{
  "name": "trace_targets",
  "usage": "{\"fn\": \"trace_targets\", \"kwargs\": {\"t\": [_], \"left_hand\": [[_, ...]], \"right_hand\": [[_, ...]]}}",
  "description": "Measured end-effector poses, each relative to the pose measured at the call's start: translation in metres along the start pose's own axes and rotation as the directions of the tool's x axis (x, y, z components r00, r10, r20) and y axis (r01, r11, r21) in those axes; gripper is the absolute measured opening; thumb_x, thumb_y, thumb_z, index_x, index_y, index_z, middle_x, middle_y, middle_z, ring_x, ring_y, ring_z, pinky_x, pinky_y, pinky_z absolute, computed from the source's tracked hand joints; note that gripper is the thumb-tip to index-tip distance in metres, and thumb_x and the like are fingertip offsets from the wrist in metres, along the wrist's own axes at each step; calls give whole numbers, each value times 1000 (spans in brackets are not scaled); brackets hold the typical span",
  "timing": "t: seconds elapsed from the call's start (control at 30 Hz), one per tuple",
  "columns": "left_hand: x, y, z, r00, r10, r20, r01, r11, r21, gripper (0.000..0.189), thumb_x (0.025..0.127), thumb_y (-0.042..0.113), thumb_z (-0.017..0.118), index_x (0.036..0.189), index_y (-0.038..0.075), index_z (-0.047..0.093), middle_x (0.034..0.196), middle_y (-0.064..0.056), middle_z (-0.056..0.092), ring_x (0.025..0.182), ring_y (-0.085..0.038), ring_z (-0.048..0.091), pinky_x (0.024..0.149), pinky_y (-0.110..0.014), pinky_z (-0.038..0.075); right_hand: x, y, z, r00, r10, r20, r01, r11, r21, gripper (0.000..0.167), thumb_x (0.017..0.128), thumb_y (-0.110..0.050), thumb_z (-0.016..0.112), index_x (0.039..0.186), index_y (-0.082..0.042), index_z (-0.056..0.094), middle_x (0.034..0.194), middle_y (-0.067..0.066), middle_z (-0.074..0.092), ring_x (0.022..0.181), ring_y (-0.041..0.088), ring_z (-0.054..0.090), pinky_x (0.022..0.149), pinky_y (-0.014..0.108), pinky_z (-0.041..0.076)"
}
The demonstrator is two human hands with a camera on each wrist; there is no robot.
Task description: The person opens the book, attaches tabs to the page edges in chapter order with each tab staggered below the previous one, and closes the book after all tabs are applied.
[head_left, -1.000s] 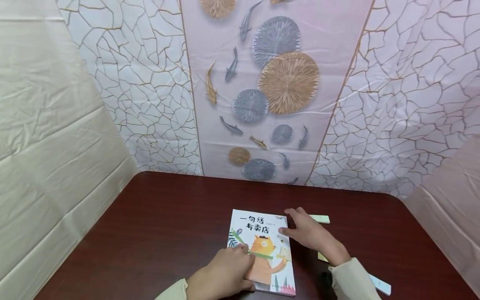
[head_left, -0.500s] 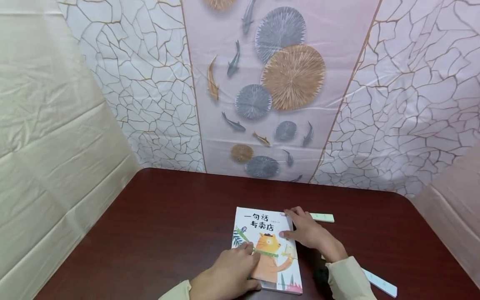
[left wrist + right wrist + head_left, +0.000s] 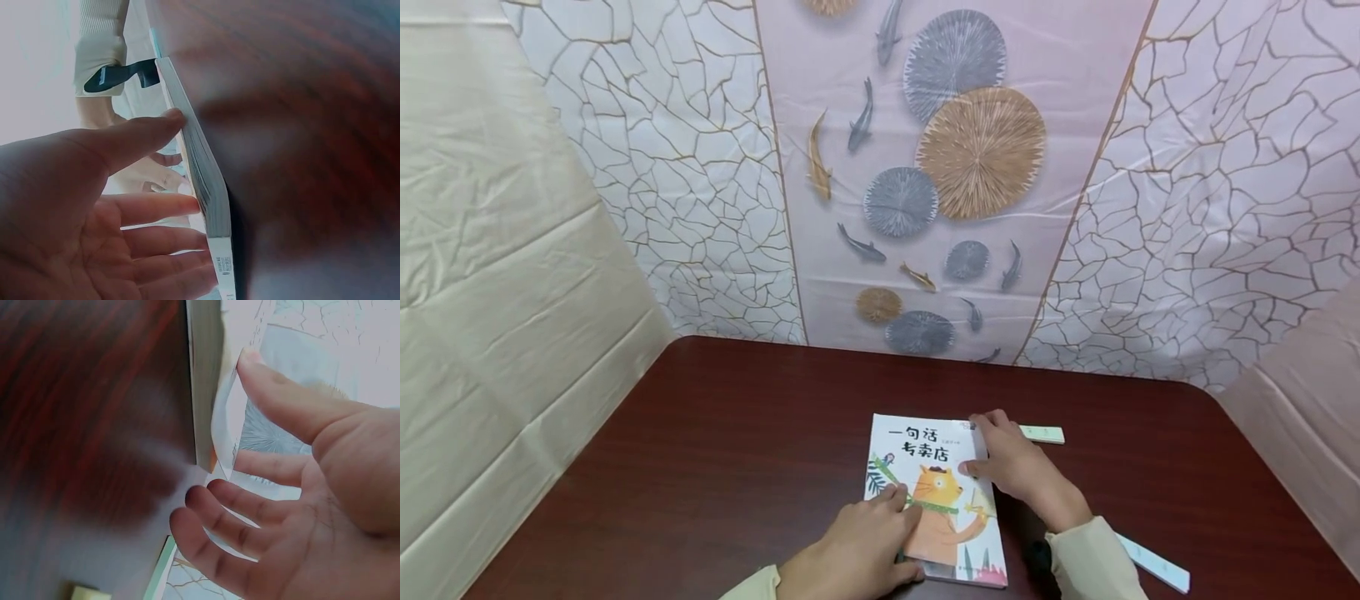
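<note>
While a patterned cloth [image 3: 722, 208] hangs at the back, a dark red-brown table [image 3: 737, 442] stretches before it. On the table, near its front side, lies flat a book [image 3: 940, 492] with an orange cat on its cover. The left hand [image 3: 865, 542], with fingers extended, rests on the book's lower left part, thumb at the lower edge. The right hand [image 3: 1015, 462] is open and relaxed at the upper right corner, its thumb touching the cover. Right of the book lie a pale blue strip [image 3: 1157, 567] and, partly hidden, a pale green strip [image 3: 1043, 433].
</note>
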State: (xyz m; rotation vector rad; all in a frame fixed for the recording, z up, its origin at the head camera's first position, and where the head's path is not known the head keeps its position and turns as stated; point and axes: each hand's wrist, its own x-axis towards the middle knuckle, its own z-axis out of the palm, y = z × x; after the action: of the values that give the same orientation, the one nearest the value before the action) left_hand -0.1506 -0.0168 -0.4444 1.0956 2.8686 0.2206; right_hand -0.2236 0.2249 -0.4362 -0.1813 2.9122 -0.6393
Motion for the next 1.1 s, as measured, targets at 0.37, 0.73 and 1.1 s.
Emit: {"fn": "trace_targets", "kwargs": {"t": [0.37, 0.73, 1.1], "left_hand": [[-5, 0, -7, 999, -37, -27, 33, 992, -120, 48, 91, 59, 76, 119, 20, 75, 132, -4, 69, 109, -19, 70, 81, -41, 60], [13, -10, -17, 988, -129, 84, 145, 963, -226, 74, 98, 69, 60, 159, 29, 48, 160, 2, 51, 144, -27, 52, 98, -62, 53], [28, -31, -34, 982, -134, 133, 189, 728, -659, 73, 109, 68, 27, 156, 19, 53, 145, -2, 65, 126, -24, 66, 104, -50, 53]], "right_hand": [[-10, -4, -17, 998, 26, -63, -4, 945, 328, 81, 98, -21, 77, 159, 2, 29, 121, 23, 62, 97, 32, 67, 79, 47, 57], [-31, 0, -32, 978, 71, 195, -167, 827, 537, 27, 112, -20, 53, 107, 5, 62, 83, 12, 60, 61, 18, 59, 58, 36, 58], [-47, -50, -41, 961, -262, 91, 159, 789, 593, 51, 116, -32, 42, 142, 10, 55, 109, 14, 68, 111, 32, 68, 82, 41, 62]]}}
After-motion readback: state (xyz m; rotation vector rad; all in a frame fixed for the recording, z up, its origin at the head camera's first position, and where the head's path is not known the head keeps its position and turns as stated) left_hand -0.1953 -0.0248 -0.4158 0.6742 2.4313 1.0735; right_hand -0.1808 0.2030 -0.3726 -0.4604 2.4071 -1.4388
